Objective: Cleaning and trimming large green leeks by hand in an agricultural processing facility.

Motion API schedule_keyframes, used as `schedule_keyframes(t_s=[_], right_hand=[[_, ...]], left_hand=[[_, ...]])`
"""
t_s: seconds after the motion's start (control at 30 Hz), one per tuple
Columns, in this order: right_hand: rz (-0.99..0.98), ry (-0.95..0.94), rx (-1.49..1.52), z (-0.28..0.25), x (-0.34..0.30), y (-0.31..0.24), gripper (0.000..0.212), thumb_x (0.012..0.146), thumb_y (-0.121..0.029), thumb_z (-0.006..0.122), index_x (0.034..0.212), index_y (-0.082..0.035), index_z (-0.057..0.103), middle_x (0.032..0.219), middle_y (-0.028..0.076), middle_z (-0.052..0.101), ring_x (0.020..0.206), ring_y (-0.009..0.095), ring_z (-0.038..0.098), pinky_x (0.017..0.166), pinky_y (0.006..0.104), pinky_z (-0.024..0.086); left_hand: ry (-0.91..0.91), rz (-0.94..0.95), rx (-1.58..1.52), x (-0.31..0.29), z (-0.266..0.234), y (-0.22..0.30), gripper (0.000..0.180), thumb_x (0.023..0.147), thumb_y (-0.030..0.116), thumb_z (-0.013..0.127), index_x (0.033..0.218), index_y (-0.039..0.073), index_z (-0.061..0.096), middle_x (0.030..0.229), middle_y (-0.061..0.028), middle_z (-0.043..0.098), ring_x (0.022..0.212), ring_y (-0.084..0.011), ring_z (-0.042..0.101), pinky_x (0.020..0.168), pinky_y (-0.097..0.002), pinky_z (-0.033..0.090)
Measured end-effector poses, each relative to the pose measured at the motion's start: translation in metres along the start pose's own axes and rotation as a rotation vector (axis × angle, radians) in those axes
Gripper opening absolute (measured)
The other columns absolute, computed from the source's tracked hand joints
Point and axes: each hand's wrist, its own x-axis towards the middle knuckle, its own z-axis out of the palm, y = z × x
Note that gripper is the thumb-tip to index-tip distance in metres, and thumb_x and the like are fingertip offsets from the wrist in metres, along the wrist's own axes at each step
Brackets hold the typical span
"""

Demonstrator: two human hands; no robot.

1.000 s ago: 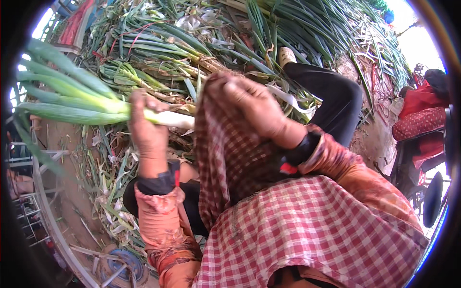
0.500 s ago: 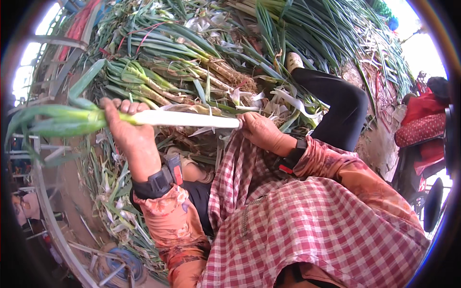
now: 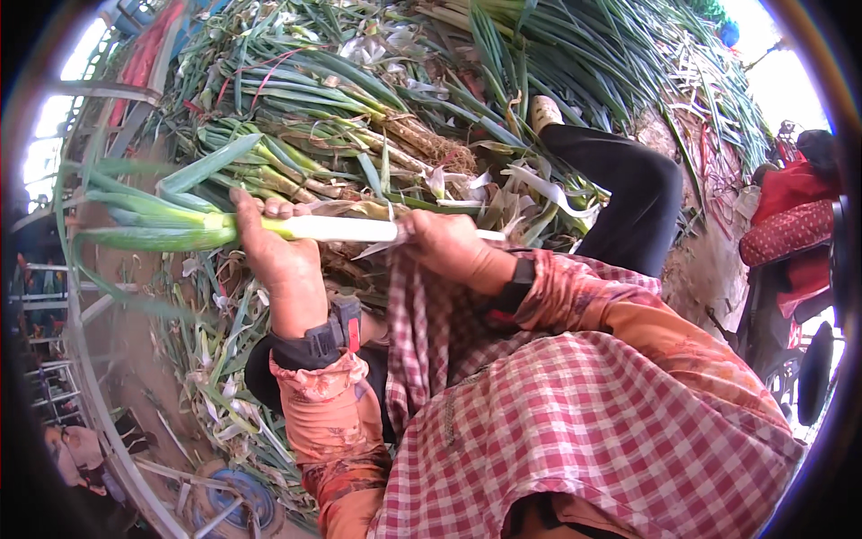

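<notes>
A long green onion (image 3: 346, 229) lies level across my front, its green leaves (image 3: 166, 225) fanning out to the left and its white stalk pointing right. My left hand (image 3: 278, 247) is closed around it just below where the leaves part. Around the white stalk, my right hand (image 3: 449, 247) is closed with a bunched corner of the red-and-white checked apron (image 3: 413, 314) between fingers and stalk. The white end sticks out past that hand's right side. Under and behind the stalk lie untrimmed green onions (image 3: 359, 126) with brown roots.
Stripped leaves and peelings (image 3: 224, 359) litter the ground. A large heap of green onions (image 3: 593, 63) lies at the far right, beyond my dark-trousered leg (image 3: 628, 180). A metal frame (image 3: 85, 359) and a blue wheel (image 3: 242, 499) stand at the left; a red-covered seat (image 3: 790, 234) is at the right.
My right hand has slid left along the white stalk with the apron cloth, from its end to about midway. My left hand and the green onion have shifted slightly right.
</notes>
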Motion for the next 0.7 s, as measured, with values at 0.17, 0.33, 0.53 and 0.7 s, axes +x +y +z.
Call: schedule_keyframes(t_s=[0.17, 0.33, 0.53, 0.7], right_hand=[[0.094, -0.107, -0.087, -0.011, -0.016, 0.038, 0.032, 0.071, -0.029, 0.059, 0.091, -0.009, 0.045, 0.071, 0.011, 0.057, 0.065, 0.028, 0.057, 0.055, 0.0389, 0.045], [0.188, -0.204, -0.061, -0.008, -0.027, 0.059, 0.031, 0.069, -0.032, 0.058, 0.087, -0.009, 0.048, 0.066, 0.012, 0.057, 0.066, 0.031, 0.056, 0.057, 0.0396, 0.044], [0.277, -0.849, -0.077, -0.018, -0.055, 0.135, 0.032, 0.062, -0.029, 0.06, 0.081, -0.004, 0.055, 0.075, 0.016, 0.058, 0.07, 0.031, 0.055, 0.063, 0.038, 0.043], [0.173, 0.027, 0.027, -0.06, 0.02, 0.044, 0.044, 0.064, -0.028, 0.064, 0.098, -0.002, 0.053, 0.09, 0.018, 0.056, 0.084, 0.034, 0.053, 0.071, 0.0383, 0.043]], left_hand=[[0.029, 0.131, -0.022, 0.012, 0.003, 0.033, 0.026, 0.078, 0.033, 0.057, 0.066, 0.017, 0.04, 0.054, 0.0065, 0.036, 0.047, -0.0054, 0.033, 0.048, -0.0216, 0.031], [0.131, 0.131, -0.014, 0.013, 0.001, 0.04, 0.028, 0.077, 0.035, 0.058, 0.064, 0.017, 0.04, 0.052, 0.0071, 0.038, 0.043, -0.0054, 0.033, 0.043, -0.0191, 0.029], [0.026, 0.401, -0.029, 0.026, -0.052, 0.13, 0.025, 0.079, 0.034, 0.056, 0.066, 0.018, 0.041, 0.051, 0.0075, 0.037, 0.044, -0.0051, 0.038, 0.042, -0.0216, 0.033], [0.098, 0.367, -0.156, 0.025, -0.035, 0.1, 0.028, 0.078, 0.031, 0.057, 0.064, 0.016, 0.037, 0.052, 0.0072, 0.033, 0.044, -0.006, 0.03, 0.045, -0.0215, 0.028]])
